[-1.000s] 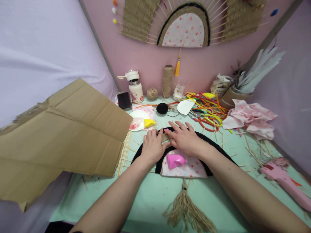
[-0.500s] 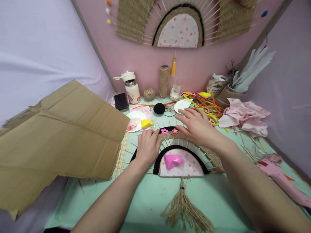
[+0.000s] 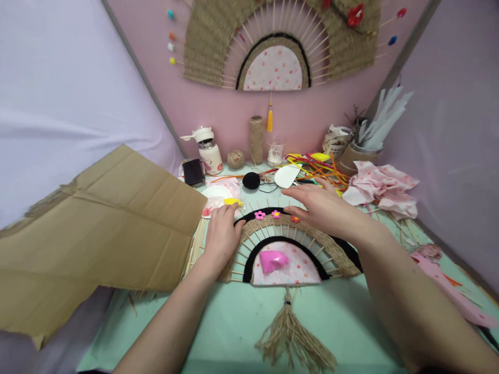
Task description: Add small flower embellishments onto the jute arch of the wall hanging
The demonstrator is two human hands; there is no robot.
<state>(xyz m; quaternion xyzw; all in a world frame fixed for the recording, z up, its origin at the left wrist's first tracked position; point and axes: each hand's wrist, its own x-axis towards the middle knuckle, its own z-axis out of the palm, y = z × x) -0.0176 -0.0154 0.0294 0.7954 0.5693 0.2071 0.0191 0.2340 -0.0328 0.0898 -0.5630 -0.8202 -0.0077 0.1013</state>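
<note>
A pale green table (image 3: 241, 332) is carrying a mixed load. At the middle, a half-round fan (image 3: 302, 257) is lying flat, its twine tassel (image 3: 292, 327) spreading toward the near edge. Along the back, a white bottle (image 3: 210, 157) (lid standing open), a ball of twine (image 3: 236, 159), a twine spool (image 3: 256, 140) and a clear cup (image 3: 276, 155) are standing in a row. A black ball (image 3: 251, 181) is sitting in front. To the right, a crumpled cloth (image 3: 384, 189) and a pink glue gun (image 3: 460, 304) are lying; at left, thin sticks (image 3: 198, 241) are resting.

Half-round, black-edged woven fan (image 3: 299, 259), flat
</note>
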